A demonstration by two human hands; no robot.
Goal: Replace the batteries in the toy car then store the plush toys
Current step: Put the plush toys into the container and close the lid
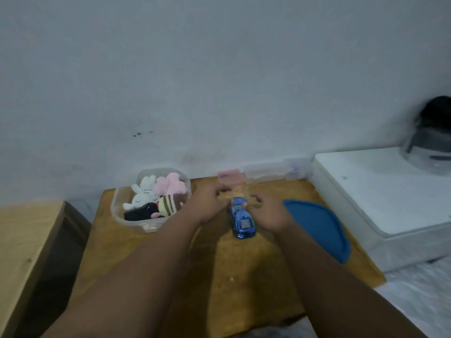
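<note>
A blue toy car stands on its wheels on the wooden table, in the middle. My left hand lies just left of the car with its fingers loosely curled over the table and nothing in them. On the car's right side is my right hand, fingers also loosely curled, its edge against the car. Several plush toys, white, pink, striped and black, lie in a clear plastic bin at the table's left back.
A blue lid lies on the table's right side. A pink box and clear boxes line the wall at the back. A white unit stands to the right and a wooden surface to the left.
</note>
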